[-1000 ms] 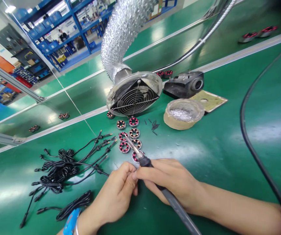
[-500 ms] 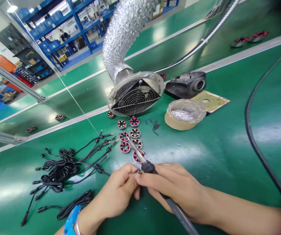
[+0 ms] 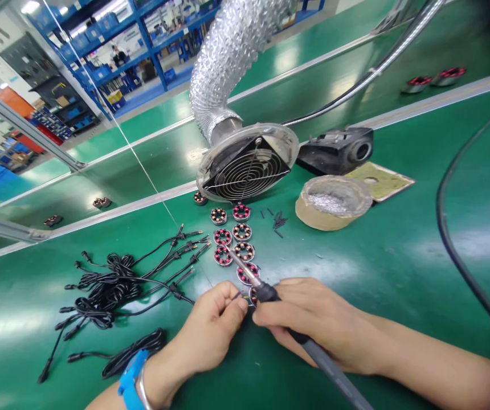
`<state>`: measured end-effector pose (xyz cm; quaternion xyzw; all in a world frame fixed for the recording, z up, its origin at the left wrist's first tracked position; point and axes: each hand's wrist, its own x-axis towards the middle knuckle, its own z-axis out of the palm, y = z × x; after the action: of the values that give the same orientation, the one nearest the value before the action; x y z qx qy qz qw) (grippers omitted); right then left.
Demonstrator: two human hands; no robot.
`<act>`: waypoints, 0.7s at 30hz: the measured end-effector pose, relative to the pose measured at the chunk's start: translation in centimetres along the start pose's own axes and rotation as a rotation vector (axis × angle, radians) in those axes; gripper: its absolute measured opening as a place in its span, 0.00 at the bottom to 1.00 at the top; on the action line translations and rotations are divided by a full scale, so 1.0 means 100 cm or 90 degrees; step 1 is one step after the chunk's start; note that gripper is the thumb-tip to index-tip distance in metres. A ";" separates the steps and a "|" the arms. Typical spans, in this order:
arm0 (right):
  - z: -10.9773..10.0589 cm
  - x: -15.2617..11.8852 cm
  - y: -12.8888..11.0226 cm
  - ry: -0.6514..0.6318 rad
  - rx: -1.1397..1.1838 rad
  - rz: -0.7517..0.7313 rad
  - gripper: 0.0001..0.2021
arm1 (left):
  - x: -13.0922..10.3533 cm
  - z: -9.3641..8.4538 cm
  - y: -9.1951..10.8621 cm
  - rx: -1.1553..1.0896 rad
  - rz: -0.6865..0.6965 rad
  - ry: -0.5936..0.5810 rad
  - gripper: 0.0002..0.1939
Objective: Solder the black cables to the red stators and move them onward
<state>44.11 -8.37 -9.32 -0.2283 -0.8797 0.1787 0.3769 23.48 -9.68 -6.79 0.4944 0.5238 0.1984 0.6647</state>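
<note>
Our right hand [image 3: 317, 324] has moved off our left hand [image 3: 211, 327] and clasps the soldering iron [image 3: 266, 291]; our left pinches a thin wire [image 3: 245, 295] beside the partly hidden coil ring [image 3: 252, 297] between them.

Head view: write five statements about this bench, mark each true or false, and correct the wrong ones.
1. The right hand grips a soldering iron. True.
2. The iron's tip sits inside the round tan container. False: in the view it overlaps the stators, and the container stands apart, to their right.
3. A blue wristband is worn on the same side as the left hand. True.
4. The black cables lie to the right of the stators. False: they lie to the left.
5. A silver corrugated duct runs up from the extractor fan. True.
</note>
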 end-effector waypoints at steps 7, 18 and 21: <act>0.004 0.007 -0.006 0.052 0.108 0.113 0.16 | 0.001 0.001 0.001 -0.013 0.004 0.012 0.22; 0.002 0.013 -0.007 0.069 0.118 0.166 0.18 | 0.002 0.001 0.001 -0.017 0.007 0.022 0.23; -0.006 0.023 -0.013 -0.004 -0.014 0.138 0.15 | 0.003 0.002 -0.002 -0.021 0.010 0.027 0.22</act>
<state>42.79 -8.19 -6.99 -0.3261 -0.8528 0.2092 0.3503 23.75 -9.62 -7.11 0.4829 0.5306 0.2225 0.6602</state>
